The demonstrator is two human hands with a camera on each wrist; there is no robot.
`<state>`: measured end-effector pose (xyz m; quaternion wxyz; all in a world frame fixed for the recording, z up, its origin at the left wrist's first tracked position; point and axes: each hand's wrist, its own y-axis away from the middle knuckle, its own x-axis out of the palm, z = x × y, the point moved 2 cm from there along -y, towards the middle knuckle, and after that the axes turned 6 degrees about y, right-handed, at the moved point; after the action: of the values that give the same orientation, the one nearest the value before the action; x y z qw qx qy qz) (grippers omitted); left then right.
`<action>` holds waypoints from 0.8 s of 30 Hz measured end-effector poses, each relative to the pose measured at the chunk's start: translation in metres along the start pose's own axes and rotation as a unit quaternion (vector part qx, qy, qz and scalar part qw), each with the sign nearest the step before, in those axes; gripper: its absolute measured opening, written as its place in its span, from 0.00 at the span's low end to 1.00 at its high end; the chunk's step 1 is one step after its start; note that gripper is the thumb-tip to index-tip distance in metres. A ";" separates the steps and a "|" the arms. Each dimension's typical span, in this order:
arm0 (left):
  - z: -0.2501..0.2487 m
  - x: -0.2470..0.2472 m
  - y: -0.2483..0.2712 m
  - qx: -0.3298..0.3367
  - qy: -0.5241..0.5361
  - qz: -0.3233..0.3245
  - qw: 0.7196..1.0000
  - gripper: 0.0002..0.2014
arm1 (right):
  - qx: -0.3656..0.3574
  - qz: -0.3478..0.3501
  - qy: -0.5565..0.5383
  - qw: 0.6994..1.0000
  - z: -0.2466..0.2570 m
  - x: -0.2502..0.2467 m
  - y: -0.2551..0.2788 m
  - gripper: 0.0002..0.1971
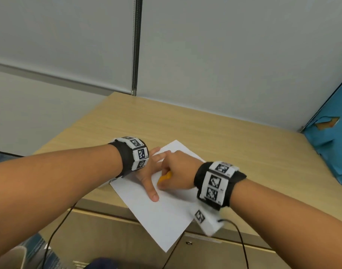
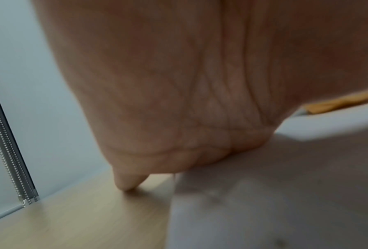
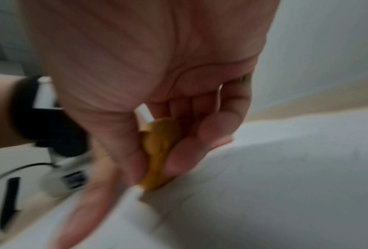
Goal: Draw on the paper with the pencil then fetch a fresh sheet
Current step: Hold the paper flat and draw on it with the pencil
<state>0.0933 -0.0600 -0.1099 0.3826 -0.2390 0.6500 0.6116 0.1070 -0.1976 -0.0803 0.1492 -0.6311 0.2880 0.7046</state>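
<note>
Left hand lay flat, fingers spread, pinning the paper on the desk. Right hand clenched round the pencil over the sheet. We judged drawing barely begun, one faint mark; fresh sheet unfetched.

One sheet of paper is lying under two hands, the left hand and the right hand. One pencil, seemingly orange-gripped, is sitting inside the right. Two marker bands, one band and another, are circling the wrists.
</note>
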 end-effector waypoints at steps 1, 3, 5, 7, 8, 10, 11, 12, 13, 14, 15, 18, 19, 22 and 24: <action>0.001 0.001 0.000 -0.001 0.001 -0.003 1.000 0.65 | 0.027 -0.014 0.011 0.999 -0.009 -0.006 -0.005 0.12; 0.000 0.001 0.001 -0.004 0.000 -0.006 1.000 0.66 | 0.064 -0.041 0.033 0.997 -0.019 -0.012 -0.012 0.12; -0.002 -0.001 0.002 -0.007 -0.007 -0.006 1.000 0.65 | 0.040 -0.036 0.033 0.998 -0.006 -0.006 -0.011 0.09; -0.004 -0.002 0.004 -0.010 -0.008 -0.008 1.000 0.61 | -0.007 -0.003 -0.007 1.000 0.011 0.006 -0.003 0.09; -0.004 -0.002 0.004 -0.010 -0.006 -0.008 1.000 0.59 | -0.009 0.010 -0.025 1.000 0.009 0.008 -0.001 0.11; -0.002 0.001 0.003 -0.007 0.006 -0.012 1.000 0.63 | 0.044 0.001 -0.008 0.999 -0.011 -0.002 -0.008 0.13; -0.001 0.001 0.002 -0.006 0.010 -0.016 1.000 0.66 | 0.079 -0.018 0.007 0.997 -0.020 -0.009 -0.012 0.13; -0.001 0.002 0.002 -0.005 0.011 -0.017 1.000 0.67 | 0.100 -0.038 0.015 0.994 -0.025 -0.011 -0.014 0.13; -0.001 0.001 0.002 -0.005 0.009 -0.015 1.000 0.67 | 0.100 -0.048 0.021 0.994 -0.023 -0.010 -0.014 0.13; -0.002 0.001 0.002 -0.009 0.008 -0.010 1.000 0.66 | 0.079 -0.041 0.020 0.996 -0.013 -0.008 -0.010 0.11; -0.002 0.001 0.002 -0.012 0.009 -0.008 1.000 0.64 | 0.044 -0.024 0.012 0.999 -0.002 -0.003 -0.005 0.08; 0.001 0.002 0.001 -0.014 0.018 -0.018 1.000 0.66 | -0.002 0.014 -0.019 1.000 0.005 0.002 0.006 0.11; 0.002 0.003 0.001 -0.013 0.016 -0.018 1.000 0.66 | 0.023 -0.003 -0.004 1.000 -0.004 -0.003 0.001 0.13; 0.000 0.002 0.001 -0.011 0.008 -0.015 1.000 0.66 | 0.080 -0.046 0.029 0.995 -0.018 -0.007 -0.008 0.11; -0.002 0.001 0.003 -0.010 0.013 -0.018 1.000 0.65 | 0.036 -0.026 0.005 0.999 -0.004 0.002 -0.001 0.09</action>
<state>0.0900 -0.0615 -0.1090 0.3828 -0.2622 0.6446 0.6076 0.1107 -0.1998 -0.0827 0.1889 -0.6363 0.2976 0.6862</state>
